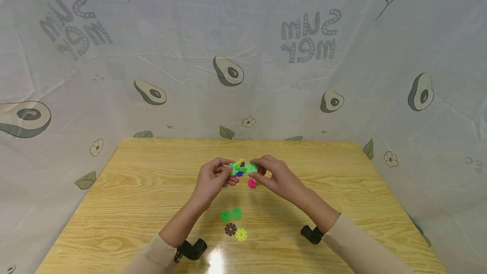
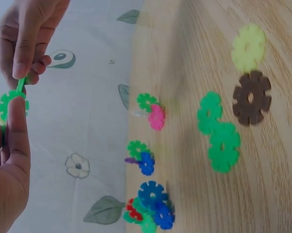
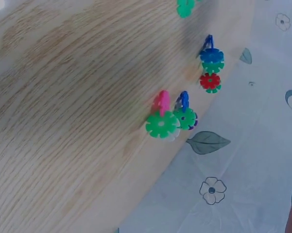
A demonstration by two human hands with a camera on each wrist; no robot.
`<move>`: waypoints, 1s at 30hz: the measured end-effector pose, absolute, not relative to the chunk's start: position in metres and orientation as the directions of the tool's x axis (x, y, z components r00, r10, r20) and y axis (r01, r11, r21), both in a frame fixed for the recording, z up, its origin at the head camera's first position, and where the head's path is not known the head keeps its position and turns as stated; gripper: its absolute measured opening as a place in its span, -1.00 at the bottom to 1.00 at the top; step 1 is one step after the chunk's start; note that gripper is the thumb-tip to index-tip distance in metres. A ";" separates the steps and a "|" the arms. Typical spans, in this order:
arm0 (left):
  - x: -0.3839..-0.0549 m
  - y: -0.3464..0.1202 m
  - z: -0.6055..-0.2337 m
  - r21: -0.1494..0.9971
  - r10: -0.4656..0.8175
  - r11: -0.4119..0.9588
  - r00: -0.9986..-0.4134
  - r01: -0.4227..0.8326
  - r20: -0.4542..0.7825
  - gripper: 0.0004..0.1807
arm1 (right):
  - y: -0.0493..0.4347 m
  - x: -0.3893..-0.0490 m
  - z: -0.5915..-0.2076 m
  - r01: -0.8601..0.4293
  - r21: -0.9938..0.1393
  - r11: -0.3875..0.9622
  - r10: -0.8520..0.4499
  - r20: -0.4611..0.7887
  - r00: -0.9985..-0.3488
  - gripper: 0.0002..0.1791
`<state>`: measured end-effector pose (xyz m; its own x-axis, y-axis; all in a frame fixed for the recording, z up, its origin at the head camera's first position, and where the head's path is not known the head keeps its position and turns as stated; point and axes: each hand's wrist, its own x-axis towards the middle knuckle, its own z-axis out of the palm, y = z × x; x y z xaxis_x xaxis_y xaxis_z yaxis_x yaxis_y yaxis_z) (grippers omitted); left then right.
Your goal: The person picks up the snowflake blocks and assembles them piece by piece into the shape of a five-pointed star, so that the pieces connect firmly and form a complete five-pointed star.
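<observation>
Avocado-print cloth [image 1: 247, 24] hangs behind the wooden table [image 1: 152, 215]. Above the table, at twelve o'clock from four loose discs [image 1: 236, 213], the left hand [image 1: 213, 176] and right hand [image 1: 279, 176] pinch opposite ends of a green disc piece [image 1: 251, 168]. Best to line up slots and press straight, without twisting. Its long axis runs nine to three o'clock; the end discs roughly face the viewer, the middle seemingly edge-on, though fingers hide the joints.
</observation>
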<state>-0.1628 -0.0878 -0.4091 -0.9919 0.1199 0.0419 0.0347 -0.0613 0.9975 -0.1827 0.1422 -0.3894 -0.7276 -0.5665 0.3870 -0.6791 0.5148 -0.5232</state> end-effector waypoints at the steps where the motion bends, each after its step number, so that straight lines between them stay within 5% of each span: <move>1: -0.163 -0.088 -0.409 0.997 0.125 -0.070 -0.992 0.027 0.036 -0.73 | 0.143 -0.182 -0.390 -0.685 -0.521 0.508 -0.571 0.392 -0.721 -0.64; 30: -0.158 -0.090 -0.403 0.990 0.147 -0.143 -0.988 0.018 0.040 -0.72 | 0.142 -0.180 -0.395 -0.818 -0.375 0.437 -0.594 0.563 -0.575 -0.63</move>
